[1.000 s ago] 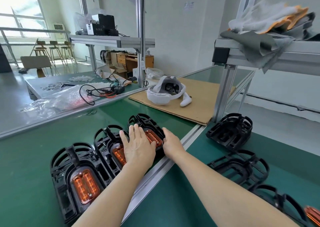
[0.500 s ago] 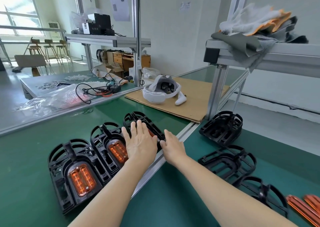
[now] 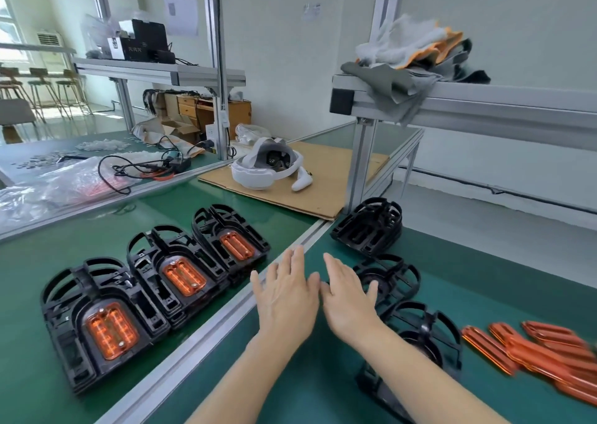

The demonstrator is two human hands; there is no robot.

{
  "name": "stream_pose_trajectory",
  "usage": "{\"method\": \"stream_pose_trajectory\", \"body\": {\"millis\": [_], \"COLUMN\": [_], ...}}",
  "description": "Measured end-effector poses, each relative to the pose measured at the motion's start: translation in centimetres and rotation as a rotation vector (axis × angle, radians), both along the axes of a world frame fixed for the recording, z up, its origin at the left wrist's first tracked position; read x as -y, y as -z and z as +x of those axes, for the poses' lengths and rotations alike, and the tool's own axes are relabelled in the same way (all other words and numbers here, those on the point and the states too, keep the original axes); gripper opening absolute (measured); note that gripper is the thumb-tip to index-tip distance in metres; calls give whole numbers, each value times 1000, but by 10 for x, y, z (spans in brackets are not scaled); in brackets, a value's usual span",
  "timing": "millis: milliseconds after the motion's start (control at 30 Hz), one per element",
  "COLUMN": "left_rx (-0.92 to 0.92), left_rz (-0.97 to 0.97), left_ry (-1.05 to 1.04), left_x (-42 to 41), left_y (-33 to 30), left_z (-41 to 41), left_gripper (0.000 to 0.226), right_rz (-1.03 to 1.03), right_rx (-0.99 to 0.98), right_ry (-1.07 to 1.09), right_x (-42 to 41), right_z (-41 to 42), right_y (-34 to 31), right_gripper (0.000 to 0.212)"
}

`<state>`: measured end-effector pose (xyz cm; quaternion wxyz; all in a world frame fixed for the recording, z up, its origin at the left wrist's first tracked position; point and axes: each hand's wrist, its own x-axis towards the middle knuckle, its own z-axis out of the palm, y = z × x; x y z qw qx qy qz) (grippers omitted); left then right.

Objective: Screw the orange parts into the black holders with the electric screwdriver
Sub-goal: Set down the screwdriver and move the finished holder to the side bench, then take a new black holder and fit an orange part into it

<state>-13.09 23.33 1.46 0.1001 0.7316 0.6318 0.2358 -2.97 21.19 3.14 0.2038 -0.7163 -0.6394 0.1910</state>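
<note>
Three black holders with orange parts seated in them lie in a row on the left green mat: a near one (image 3: 106, 323), a middle one (image 3: 181, 278) and a far one (image 3: 231, 241). Three bare black holders sit on the right mat: far (image 3: 368, 226), middle (image 3: 392, 278), near (image 3: 420, 336). Loose orange parts (image 3: 536, 352) lie at the right. My left hand (image 3: 286, 294) and my right hand (image 3: 347, 291) hover side by side, fingers straight, holding nothing, just right of the aluminium rail (image 3: 206, 330). My right hand is over the middle bare holder's left edge. No screwdriver is visible.
A white headset (image 3: 268, 165) rests on cardboard (image 3: 323, 184) behind the holders. An aluminium post (image 3: 361, 165) carries a shelf with gloves and cloths (image 3: 410, 55). Cables (image 3: 142, 168) and plastic bags (image 3: 64, 184) lie on the bench at the far left.
Both hands have left the far filled holder and moved right across the rail, toward the bare holders. The view has swung right, bringing the loose orange parts into sight.
</note>
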Motion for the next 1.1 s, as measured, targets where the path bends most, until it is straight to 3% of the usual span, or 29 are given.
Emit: {"method": "stream_pose_trajectory", "body": {"millis": [333, 700, 1100], "left_rx": [45, 8, -7], "left_rz": [-51, -46, -84], "left_ry": [153, 161, 143], "left_x": [51, 89, 102], "left_y": [4, 25, 29], "left_z": [50, 83, 103], "left_gripper": [56, 57, 57], "right_rz": [-22, -66, -127], "right_rx": [-33, -61, -76], "right_ry": [181, 387, 488], "right_x": [80, 149, 151], "right_z": [45, 81, 90], "right_y": [-8, 17, 27], "right_gripper": [51, 54, 55]}}
